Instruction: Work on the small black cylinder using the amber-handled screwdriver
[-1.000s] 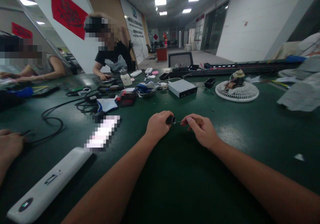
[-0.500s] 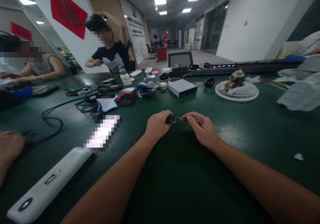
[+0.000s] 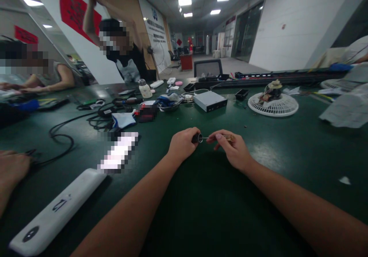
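Observation:
My left hand point(image 3: 181, 145) is closed around a short dark cylinder point(image 3: 197, 138), whose round, metal-rimmed end faces right. In my right hand point(image 3: 236, 151) is a screwdriver point(image 3: 230, 138) with a yellowish, see-through handle, gripped between thumb and fingers. Its thin metal shaft points left at the cylinder's rimmed end. Whether the tip is inside the cylinder or only touches its rim I cannot tell. Both hands are held just above the dark green table point(image 3: 198, 211).
A grey box-shaped drive point(image 3: 210, 101) and a white fan grille with a motor point(image 3: 273, 100) lie farther back. To the left are a lit phone point(image 3: 119, 153), a long white device point(image 3: 57, 211) and black cables point(image 3: 61, 128). Another person's hand point(image 3: 14, 167) rests at the left edge.
My hands hold nearly the same pose, with the screwdriver still lined up with the cylinder. Across the table, a person has raised both arms overhead.

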A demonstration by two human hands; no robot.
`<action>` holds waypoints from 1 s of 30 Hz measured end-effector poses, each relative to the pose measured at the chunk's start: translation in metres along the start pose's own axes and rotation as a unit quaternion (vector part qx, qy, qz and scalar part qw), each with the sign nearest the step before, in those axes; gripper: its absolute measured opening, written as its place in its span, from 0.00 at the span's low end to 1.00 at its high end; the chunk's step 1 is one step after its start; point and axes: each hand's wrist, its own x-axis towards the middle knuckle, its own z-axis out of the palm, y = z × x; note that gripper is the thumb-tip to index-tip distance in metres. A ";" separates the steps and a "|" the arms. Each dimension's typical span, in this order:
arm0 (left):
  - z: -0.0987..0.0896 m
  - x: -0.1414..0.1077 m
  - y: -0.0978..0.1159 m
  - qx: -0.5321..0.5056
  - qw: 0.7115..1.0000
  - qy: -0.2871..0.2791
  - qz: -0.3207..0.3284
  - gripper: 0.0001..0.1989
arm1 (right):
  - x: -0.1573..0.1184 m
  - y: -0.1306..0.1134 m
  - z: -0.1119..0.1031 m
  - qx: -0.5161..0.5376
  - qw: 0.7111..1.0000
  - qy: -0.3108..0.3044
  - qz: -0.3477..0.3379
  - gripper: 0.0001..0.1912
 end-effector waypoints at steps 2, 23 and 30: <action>0.000 0.000 0.000 0.002 1.000 0.003 -0.004 0.12 | 0.000 0.001 0.000 0.002 1.000 0.005 0.004 0.14; 0.000 0.001 0.003 0.046 0.998 -0.014 0.033 0.12 | 0.001 -0.004 -0.002 -0.146 0.989 -0.018 -0.002 0.15; -0.001 0.002 0.001 0.053 0.998 -0.016 0.036 0.15 | 0.001 -0.006 0.000 -0.185 0.981 0.051 -0.002 0.18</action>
